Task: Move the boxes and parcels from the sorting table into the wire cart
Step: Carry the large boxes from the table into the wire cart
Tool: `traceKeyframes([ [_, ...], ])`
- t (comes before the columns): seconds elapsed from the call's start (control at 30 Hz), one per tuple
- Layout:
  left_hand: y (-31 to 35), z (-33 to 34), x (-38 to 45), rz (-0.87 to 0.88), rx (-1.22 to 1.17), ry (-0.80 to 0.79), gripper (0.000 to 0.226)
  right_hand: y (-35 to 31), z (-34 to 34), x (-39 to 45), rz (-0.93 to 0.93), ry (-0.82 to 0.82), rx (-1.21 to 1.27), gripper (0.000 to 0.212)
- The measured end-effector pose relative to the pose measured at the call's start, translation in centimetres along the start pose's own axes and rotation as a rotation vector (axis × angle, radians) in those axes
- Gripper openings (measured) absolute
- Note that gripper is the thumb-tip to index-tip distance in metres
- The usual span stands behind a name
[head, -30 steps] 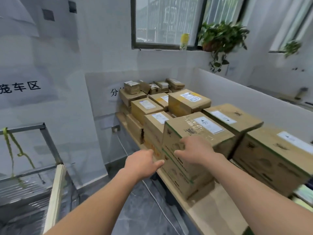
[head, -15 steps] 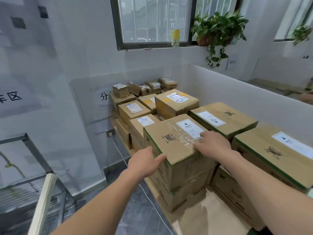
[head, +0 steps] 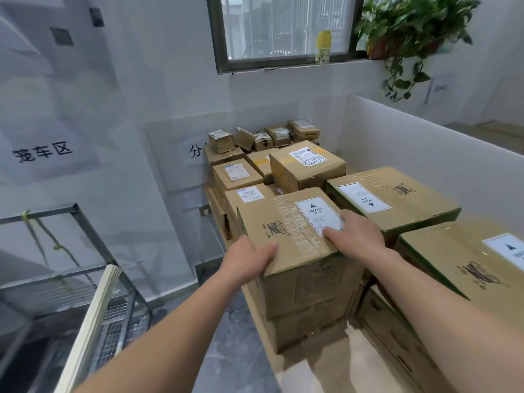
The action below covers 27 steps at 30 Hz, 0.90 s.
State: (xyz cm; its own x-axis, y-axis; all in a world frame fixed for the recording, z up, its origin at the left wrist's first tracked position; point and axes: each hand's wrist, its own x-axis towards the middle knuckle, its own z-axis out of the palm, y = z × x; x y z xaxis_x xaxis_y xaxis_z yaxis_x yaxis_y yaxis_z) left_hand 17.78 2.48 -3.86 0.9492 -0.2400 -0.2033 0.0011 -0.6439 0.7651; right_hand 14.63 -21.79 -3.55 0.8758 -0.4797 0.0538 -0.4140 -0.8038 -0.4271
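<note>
On the sorting table [head: 317, 373], 2 hands take the top box [head: 286, 231] marked HEAVY: left hand [head: 249, 258] gripping its near-left corner, right hand [head: 353, 234] apparently flat on top; wire cart [head: 85, 279] stands left.

A plant [head: 408, 26] hangs just right of the window [head: 286, 29]; a yellow bottle [head: 323, 46] stands on its sill.
</note>
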Motion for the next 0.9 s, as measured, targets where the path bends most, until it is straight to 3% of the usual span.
traceKeyframes([
  [0.1, 0.0, 0.3, -0.9, 0.008, -0.048, 0.005, 0.052, 0.5, 0.1, -0.8, -0.001, 0.037, 0.028, 0.036],
  [0.23, -0.1, -0.3, -2.8, 0.038, -0.076, 0.026, 0.039, 0.6, -0.6, -2.9, -0.020, 0.075, 0.045, 0.035],
  [0.4, -1.2, -1.4, -6.4, 0.044, -0.138, 0.045, 0.067, -0.2, -1.9, -7.0, -0.015, 0.146, 0.017, 0.038],
  [0.6, -3.8, -2.8, -12.8, 0.091, -0.144, 0.036, 0.080, -1.4, -3.0, -14.5, -0.006, 0.195, -0.020, 0.033],
  [0.9, -7.8, -2.6, -22.2, 0.105, -0.158, 0.014, 0.064, -0.4, -2.7, -25.4, 0.020, 0.193, 0.008, 0.032],
])
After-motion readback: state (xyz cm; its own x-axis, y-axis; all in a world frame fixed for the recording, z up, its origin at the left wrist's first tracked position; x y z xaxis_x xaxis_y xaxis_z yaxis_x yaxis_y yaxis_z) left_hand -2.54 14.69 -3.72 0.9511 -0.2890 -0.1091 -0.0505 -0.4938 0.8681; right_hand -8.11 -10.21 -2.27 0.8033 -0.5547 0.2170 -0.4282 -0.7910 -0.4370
